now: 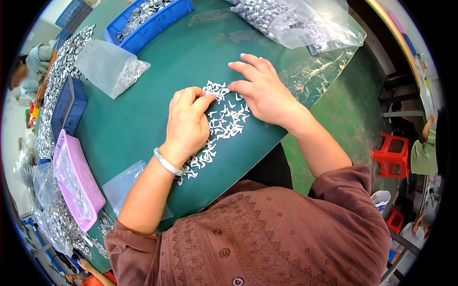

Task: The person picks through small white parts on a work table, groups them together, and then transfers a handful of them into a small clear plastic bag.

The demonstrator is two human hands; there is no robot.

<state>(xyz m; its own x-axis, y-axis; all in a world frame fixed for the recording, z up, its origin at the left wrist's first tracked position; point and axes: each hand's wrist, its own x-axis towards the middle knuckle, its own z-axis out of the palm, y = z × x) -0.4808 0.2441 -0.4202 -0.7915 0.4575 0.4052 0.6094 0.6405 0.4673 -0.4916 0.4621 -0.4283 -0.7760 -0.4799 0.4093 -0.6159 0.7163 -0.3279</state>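
Many small silvery-white metal parts (228, 125), thin and branched, lie scattered on the green table between my forearms. A denser heap of them (217, 90) sits at the far end, between my two hands. My left hand (187, 119), with a pale bangle on its wrist, is closed at the heap's left side. Its thumb and index finger come together at the heap's edge; whatever is between them is hidden. Right of the heap, my right hand (267, 90) is open with fingers spread, its thumb tip by the parts. Nothing shows in its grasp.
A blue bin (145, 44) of metal rings and a clear bag of rounded metal pieces (267, 21) stand at the back. Left are a bag of small parts (112, 66), another blue bin (59, 112) and a pink basket (78, 186). Red stools (391, 155) stand right; other people sit around.
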